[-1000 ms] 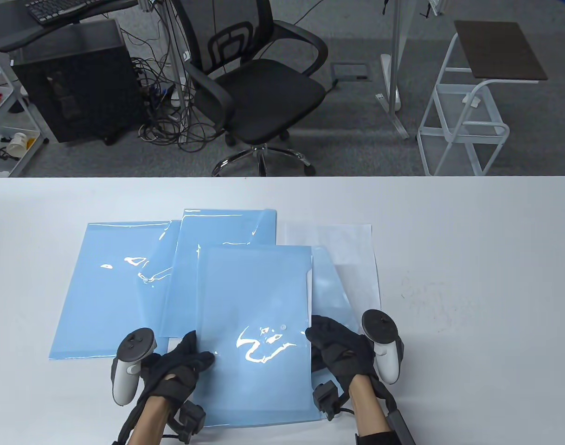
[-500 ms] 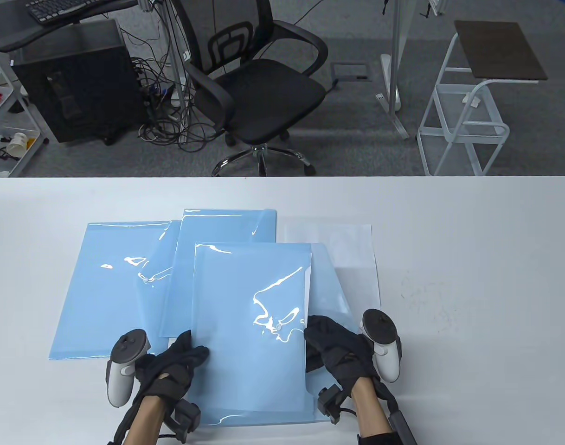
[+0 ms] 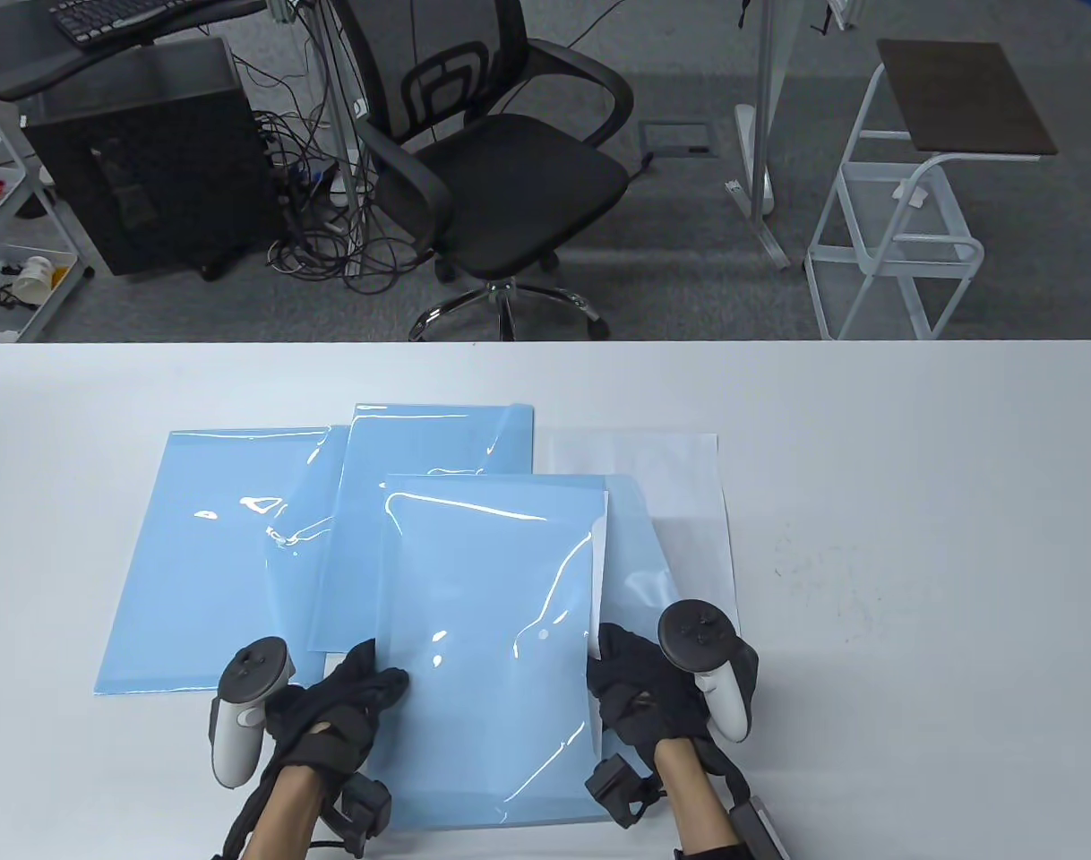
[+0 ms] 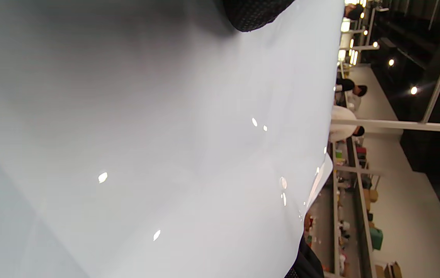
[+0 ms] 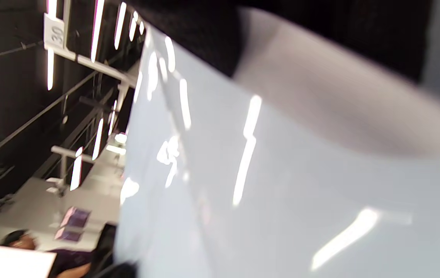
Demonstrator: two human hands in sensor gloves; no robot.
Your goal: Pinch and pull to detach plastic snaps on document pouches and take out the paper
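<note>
A light blue document pouch lies nearest me on the table, overlapping two others. Its round snap shows near the right edge, and its flap lies opened out to the right. A thin white paper edge shows along the pouch's right side. My left hand grips the pouch's left edge, thumb on top. My right hand grips the right edge by the paper strip. In the wrist views the pale pouch surface fills the picture, with gloved fingertips at the top.
Two more blue pouches lie behind, one at the left and one in the middle. A loose white sheet lies to the right of them. An office chair stands beyond the table's far edge.
The front pouch has bowed and shifted slightly, with its glare moving. My right hand moved a little left and nearer along the right edge, and the white paper strip shows longer. The left hand barely moved.
</note>
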